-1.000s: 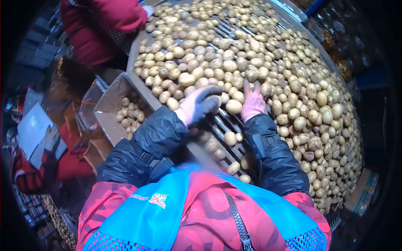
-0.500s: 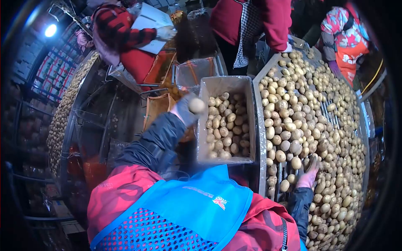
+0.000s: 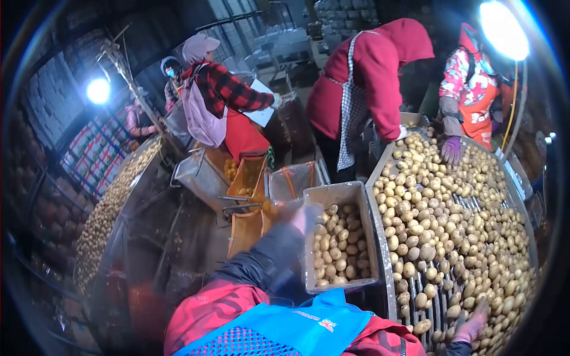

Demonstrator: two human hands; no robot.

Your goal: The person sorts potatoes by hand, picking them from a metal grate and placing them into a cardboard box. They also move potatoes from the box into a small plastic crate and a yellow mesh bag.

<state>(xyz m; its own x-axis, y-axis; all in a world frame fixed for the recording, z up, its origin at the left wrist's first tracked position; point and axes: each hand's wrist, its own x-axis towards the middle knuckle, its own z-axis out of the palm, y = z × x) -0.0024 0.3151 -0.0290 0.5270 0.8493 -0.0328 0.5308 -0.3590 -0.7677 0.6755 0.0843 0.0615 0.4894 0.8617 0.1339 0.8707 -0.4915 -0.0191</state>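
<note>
My left hand [image 3: 304,218] is a motion blur at the left rim of a plastic-lined box [image 3: 308,264]; whether anything is in its fingers cannot be made out. Inside the box lies a heap of round, tan, potato-like produce [image 3: 339,246]. My right hand [image 3: 473,326], in a pale glove, reaches onto the slatted sorting table with its fingers extended. Loose potato-like pieces [image 3: 504,270] surround it, and dark slats [image 3: 437,308] show to its left.
Across the table, one person in a red hood [image 3: 380,77] leans over, and another in an orange apron [image 3: 478,113] has a purple-gloved hand on the produce. Wire-framed crates [image 3: 246,228] stand left of the box. A second heaped table [image 3: 110,207] curves along the far left.
My view has tilted up. My left hand, which held a round tan piece left of the box, is now blurred at its rim. My right hand has moved nearer along the table.
</note>
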